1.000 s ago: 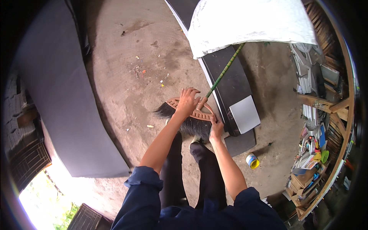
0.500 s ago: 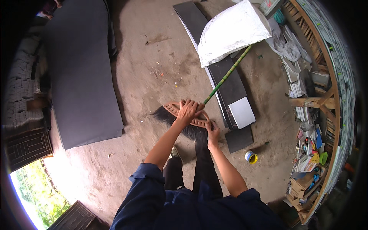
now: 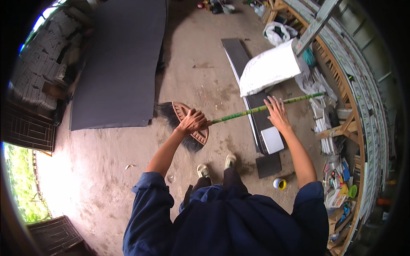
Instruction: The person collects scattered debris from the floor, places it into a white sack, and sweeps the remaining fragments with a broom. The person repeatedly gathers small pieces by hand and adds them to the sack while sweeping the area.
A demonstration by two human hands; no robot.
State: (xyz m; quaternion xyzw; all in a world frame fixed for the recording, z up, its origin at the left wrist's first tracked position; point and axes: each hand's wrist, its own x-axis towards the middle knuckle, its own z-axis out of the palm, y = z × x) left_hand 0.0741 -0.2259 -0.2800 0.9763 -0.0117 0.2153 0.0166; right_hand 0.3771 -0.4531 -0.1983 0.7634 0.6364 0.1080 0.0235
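Note:
A broom (image 3: 235,115) with a green, banded handle lies across my view, held above the floor. Its brown slotted head (image 3: 201,135) and black bristles point left. My left hand (image 3: 192,121) is wrapped around the head near where the handle joins it. Farther along the handle, my right hand (image 3: 277,113) has its fingers spread, over or against the pole; whether it touches cannot be made out. Beyond that hand, the handle's far end points right, toward white plastic bags (image 3: 314,81).
A large black sheet (image 3: 117,64) covers the floor at left. At right, a white sack (image 3: 271,70) and a white square piece (image 3: 272,140) lie on long dark panels (image 3: 255,101). A yellow-and-blue tin (image 3: 279,184) stands near a cluttered wooden rack (image 3: 358,141).
The broom has swung so its handle points more to the right. My right hand has let go of the broom head and moved up and right to the handle. My left hand still grips the head.

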